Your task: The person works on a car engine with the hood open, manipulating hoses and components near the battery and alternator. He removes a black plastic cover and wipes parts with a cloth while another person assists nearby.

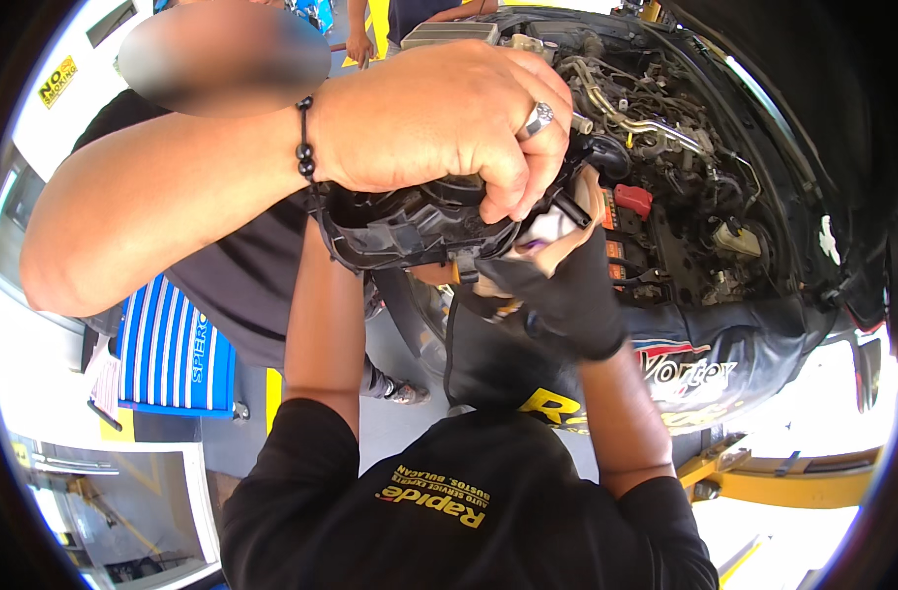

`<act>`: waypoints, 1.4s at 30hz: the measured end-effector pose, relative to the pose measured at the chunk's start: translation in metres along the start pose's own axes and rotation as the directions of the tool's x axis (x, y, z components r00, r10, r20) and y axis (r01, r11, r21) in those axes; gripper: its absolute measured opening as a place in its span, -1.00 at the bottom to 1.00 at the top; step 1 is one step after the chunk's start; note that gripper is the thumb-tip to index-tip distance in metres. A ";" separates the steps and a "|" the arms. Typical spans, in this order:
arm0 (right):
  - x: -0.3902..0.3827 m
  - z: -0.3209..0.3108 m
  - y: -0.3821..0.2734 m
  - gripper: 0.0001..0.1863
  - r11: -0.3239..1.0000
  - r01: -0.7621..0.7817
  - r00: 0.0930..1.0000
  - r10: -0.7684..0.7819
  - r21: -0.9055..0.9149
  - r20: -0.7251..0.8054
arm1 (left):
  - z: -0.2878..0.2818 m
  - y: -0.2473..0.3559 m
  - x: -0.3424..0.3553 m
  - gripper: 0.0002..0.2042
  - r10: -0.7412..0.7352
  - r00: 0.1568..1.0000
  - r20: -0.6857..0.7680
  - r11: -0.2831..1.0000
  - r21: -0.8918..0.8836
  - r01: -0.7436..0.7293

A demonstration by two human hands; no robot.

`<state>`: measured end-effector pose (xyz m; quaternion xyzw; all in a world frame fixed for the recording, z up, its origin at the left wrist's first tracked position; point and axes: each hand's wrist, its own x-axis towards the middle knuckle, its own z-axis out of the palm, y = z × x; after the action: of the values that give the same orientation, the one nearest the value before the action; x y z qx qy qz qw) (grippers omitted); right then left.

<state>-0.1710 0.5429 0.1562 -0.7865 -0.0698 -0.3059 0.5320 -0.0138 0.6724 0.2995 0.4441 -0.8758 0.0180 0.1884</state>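
Note:
A black plastic housing with ribs and clips is held up in front of me. My left forearm rises behind it, and the housing and another person's arm hide that hand's fingers. My right hand, in a black glove, is closed on a beige and white cloth at the right end of the housing. Motion smears the glove a little. From the left, another person's bare hand, with a ring and a black bead bracelet, reaches across and grips the housing from above.
A car's open engine bay lies ahead to the right, with a black fender cover over its near edge. A red-capped battery sits inside. Left stands a blue tool cabinet; a yellow lift arm is low right. Another person stands beyond.

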 end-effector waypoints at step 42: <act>-0.012 -0.017 0.008 0.17 0.998 0.047 0.997 -0.044 0.034 -0.060 | 0.005 -0.002 0.023 -0.85 -0.129 0.988 0.090 0.977 -0.161 0.142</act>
<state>-0.1838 0.5275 0.1479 -0.7656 -0.0772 -0.3399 0.5407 -0.0262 0.6530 0.3025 0.4859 -0.8486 -0.0858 0.1907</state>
